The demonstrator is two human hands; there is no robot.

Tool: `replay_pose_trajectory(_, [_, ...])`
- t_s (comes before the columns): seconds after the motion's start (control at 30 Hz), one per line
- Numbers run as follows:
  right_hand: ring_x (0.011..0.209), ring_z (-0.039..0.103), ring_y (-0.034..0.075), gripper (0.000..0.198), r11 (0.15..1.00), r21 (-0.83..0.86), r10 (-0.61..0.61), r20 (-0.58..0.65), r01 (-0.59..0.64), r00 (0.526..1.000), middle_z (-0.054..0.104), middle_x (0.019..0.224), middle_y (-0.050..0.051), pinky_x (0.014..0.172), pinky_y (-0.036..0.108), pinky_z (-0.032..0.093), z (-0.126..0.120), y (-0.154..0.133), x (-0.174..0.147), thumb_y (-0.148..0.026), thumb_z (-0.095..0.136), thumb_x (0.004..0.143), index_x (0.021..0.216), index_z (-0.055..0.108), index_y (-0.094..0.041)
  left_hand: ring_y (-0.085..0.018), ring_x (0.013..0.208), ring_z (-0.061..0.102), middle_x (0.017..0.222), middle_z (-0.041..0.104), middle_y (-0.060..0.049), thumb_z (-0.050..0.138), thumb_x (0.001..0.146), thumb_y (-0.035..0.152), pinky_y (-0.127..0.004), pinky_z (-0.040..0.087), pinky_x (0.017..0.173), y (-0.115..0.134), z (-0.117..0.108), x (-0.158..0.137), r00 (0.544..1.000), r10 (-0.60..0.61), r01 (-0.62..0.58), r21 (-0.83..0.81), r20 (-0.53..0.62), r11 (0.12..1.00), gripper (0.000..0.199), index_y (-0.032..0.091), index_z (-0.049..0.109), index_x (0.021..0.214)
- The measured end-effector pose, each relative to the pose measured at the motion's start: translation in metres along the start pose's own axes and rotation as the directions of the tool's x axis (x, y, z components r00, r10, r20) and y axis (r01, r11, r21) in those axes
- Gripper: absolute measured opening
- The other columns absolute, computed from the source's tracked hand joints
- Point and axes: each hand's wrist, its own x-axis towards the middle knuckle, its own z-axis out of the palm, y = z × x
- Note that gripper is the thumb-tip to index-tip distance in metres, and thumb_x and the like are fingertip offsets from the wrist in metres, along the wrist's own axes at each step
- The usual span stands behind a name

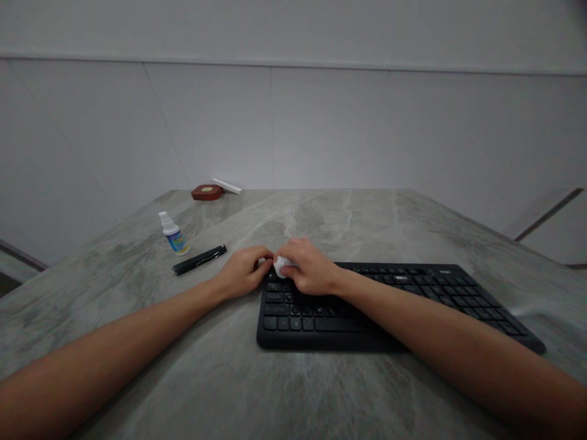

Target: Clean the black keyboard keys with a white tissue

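Observation:
A black keyboard (362, 339) lies on the table, slightly right of the middle. My right hand (312, 269) is closed around a crumpled white wad (280, 267), perhaps tissue, pressed at the keyboard's upper left keys. At the far left corner of the keyboard, my left hand (243, 270) has its thumb and fingers closed on the edge. The two hands' fingertips nearly meet there. My right hand and forearm cover part of the keys.
Left of my hands lie a black pen-like stick (200, 260) and a small white spray bottle (174, 235) with a blue label, standing tilted in view. A reddish-brown case (206, 192) and a white flat strip (228, 186) rest by the far edge of the marbled table (183, 379), near a pale wall.

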Motion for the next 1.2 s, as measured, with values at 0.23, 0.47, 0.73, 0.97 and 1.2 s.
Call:
replay_pose_trajectory(0.23, [0.081, 0.051, 0.019, 0.009, 0.996, -0.077, -0.03, 0.045, 0.033, 0.999, 0.061, 0.08, 0.005, 0.077, 0.034, 0.04, -0.0007, -0.0035, 0.0007, -0.009, 0.057, 0.078, 0.081, 0.058, -0.017, -0.017, 0.076, 0.056, 0.082, 0.058, -0.004, 0.04, 0.095, 0.026, -0.029, 0.043, 0.071, -0.0018, 0.0012, 0.0004, 0.993, 0.092, -0.093, 0.016, 0.069, 0.996, 0.027, 0.017, 0.062, 0.082])
replay_pose_trajectory(0.47, [0.079, 0.051, 0.018, 0.009, 0.997, -0.024, -0.07, 0.068, 0.072, 0.995, 0.061, 0.08, 0.005, 0.075, 0.033, 0.041, -0.0019, -0.0039, 0.0008, -0.008, 0.058, 0.078, 0.082, 0.059, -0.016, -0.017, 0.074, 0.054, 0.079, 0.054, -0.003, 0.038, 0.096, 0.026, -0.029, 0.041, 0.069, -0.0019, 0.0011, 0.0004, 0.993, 0.086, -0.089, 0.03, 0.076, 0.996, 0.027, 0.017, 0.057, 0.077])
replay_pose_trajectory(0.73, [0.078, 0.051, 0.018, 0.009, 0.997, -0.037, -0.066, 0.075, 0.069, 0.995, 0.061, 0.079, 0.004, 0.076, 0.033, 0.041, -0.0012, -0.0033, 0.0012, -0.01, 0.059, 0.078, 0.082, 0.059, -0.017, -0.018, 0.083, 0.054, 0.09, 0.054, -0.004, 0.042, 0.092, 0.018, -0.031, 0.044, 0.076, -0.0006, 0.0006, -0.0007, 0.996, 0.092, -0.092, -0.043, -0.011, 0.995, 0.012, 0.018, 0.054, 0.094])
replay_pose_trajectory(0.97, [0.085, 0.053, 0.02, 0.013, 0.998, -0.047, -0.03, 0.08, 0.034, 0.996, 0.064, 0.086, 0.006, 0.08, 0.035, 0.04, -0.0025, -0.0048, 0.0011, -0.01, 0.059, 0.078, 0.089, 0.062, -0.016, -0.016, 0.086, 0.053, 0.099, 0.051, -0.006, 0.039, 0.083, 0.003, -0.028, 0.045, 0.078, -0.0031, 0.001, -0.0014, 0.97, 0.241, -0.242, -0.09, -0.023, 0.966, 0.02, 0.016, 0.054, 0.083])
replay_pose_trajectory(1.2, [0.089, 0.054, 0.021, 0.012, 0.997, -0.07, 0.02, 0.051, -0.016, 0.999, 0.064, 0.087, 0.006, 0.082, 0.036, 0.04, -0.002, -0.0038, 0.0011, -0.011, 0.059, 0.079, 0.089, 0.063, -0.016, -0.016, 0.087, 0.053, 0.098, 0.052, -0.006, 0.04, 0.082, 0.001, -0.029, 0.045, 0.079, -0.0031, 0.0011, -0.0024, 0.967, 0.252, -0.254, -0.107, -0.036, 0.961, 0.022, 0.015, 0.056, 0.084])
